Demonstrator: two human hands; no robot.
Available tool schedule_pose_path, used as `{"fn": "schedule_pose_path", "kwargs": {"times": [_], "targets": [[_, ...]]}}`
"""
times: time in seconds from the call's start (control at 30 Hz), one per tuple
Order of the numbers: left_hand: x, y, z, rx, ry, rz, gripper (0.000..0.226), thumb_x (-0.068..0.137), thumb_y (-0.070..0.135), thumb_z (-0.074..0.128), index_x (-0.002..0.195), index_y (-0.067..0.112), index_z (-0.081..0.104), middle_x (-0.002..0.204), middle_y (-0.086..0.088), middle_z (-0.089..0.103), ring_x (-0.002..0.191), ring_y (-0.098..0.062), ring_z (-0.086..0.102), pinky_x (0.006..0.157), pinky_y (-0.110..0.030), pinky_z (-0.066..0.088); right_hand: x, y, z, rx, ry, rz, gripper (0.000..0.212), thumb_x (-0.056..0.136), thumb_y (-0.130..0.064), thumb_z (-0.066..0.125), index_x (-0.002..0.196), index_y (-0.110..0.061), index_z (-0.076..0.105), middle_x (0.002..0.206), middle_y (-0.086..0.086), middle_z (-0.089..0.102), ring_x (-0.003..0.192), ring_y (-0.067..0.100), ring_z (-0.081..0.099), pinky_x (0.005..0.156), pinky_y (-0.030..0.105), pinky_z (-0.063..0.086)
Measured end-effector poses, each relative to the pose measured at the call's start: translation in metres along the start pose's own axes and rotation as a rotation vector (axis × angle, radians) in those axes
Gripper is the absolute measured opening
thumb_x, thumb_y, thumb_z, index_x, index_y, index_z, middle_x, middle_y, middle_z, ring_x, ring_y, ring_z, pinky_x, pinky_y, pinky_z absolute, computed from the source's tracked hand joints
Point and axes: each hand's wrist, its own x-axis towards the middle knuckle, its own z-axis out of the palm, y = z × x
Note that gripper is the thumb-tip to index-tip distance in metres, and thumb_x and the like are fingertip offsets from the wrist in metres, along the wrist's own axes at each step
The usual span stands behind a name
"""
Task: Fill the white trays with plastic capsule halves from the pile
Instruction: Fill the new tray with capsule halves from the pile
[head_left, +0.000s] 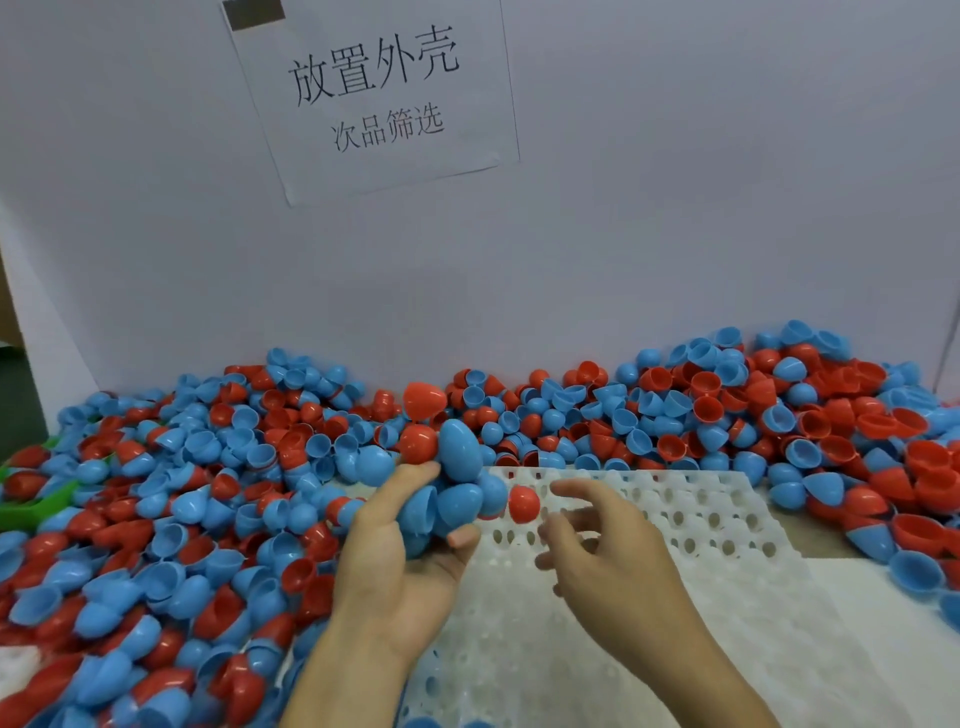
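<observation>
A large pile of red and blue capsule halves (218, 467) covers the table's left and back. A white tray (675, 514) with round holes lies in front of me, its cells showing bare. My left hand (400, 566) grips a heaped cluster of blue and red halves (452, 478) above the tray's left edge. One red half (523, 503) stands on the tray's far rows, right beside the cluster. My right hand (608, 551) hovers over the tray with loosely curled fingers, holding nothing.
A grey back wall carries a paper sign (374, 93) with printed characters. More capsule halves (831, 426) heap up at the back right. A green object (31, 504) shows at the far left under the pile. Another white tray corner (15, 670) peeks out bottom left.
</observation>
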Motion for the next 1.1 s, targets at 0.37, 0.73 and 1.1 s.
{"fn": "schedule_pose_path", "kwargs": {"times": [0.37,0.73,1.1], "targets": [[0.0066,-0.0003,-0.0095,0.018,-0.127,0.004,0.035,0.069,0.016,0.072,0.103,0.006,0.069,0.095,-0.020,0.069,0.062,-0.017,0.062,0.039,-0.022,0.043,-0.0004,-0.0107,-0.0016,0.526,-0.029,0.239,0.020,0.087,-0.032,0.071,0.098,-0.015,0.072,0.089,0.002,0.076,0.080,0.013,0.075,0.064,0.020,0.054],[0.0069,-0.0034,-0.0081,0.019,-0.132,-0.013,0.020,0.072,0.013,0.073,0.090,0.006,0.078,0.107,-0.025,0.073,0.080,-0.029,0.075,0.052,-0.031,0.058,0.0007,-0.0074,0.0004,0.629,0.095,0.086,0.021,0.083,-0.022,0.075,0.103,-0.016,0.072,0.095,0.002,0.077,0.087,0.014,0.075,0.079,0.028,0.057],[0.0074,-0.0017,-0.0072,-0.023,-0.037,0.068,0.044,0.069,0.012,0.073,0.112,0.004,0.068,0.102,-0.021,0.075,0.083,-0.029,0.076,0.053,-0.033,0.059,-0.0016,-0.0072,0.0060,0.565,0.128,-0.064,0.015,0.087,-0.018,0.072,0.101,-0.024,0.073,0.094,-0.006,0.076,0.087,0.011,0.074,0.070,0.020,0.058]]}}
